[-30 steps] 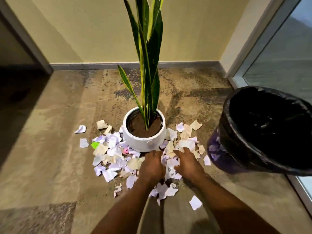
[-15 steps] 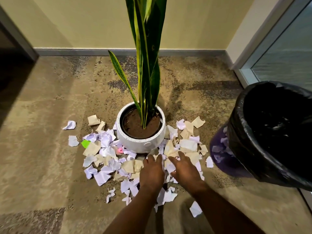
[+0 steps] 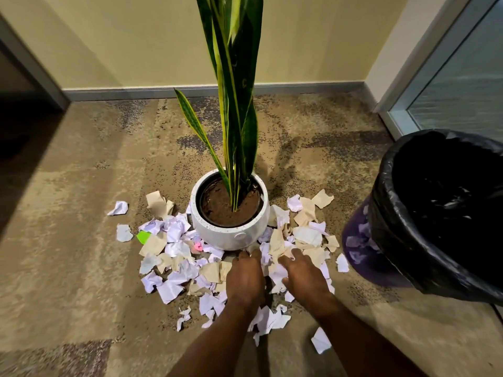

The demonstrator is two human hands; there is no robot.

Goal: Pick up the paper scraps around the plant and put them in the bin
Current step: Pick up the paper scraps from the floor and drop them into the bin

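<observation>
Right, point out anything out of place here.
Torn paper scraps litter the carpet around the front of the white plant pot. Both hands, left hand and right hand, rest on them.

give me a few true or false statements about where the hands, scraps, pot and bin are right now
1. Both hands are down on the paper scraps in front of the white pot. True: the left hand and right hand rest on the pile.
2. The bin stands left of the pot. False: it is to the right.
3. A green scrap lies left of the pot. True.
4. The bin has no liner. False: a black bag lines it.
5. The plant has tipped over. False: it stands upright in the pot.
</observation>
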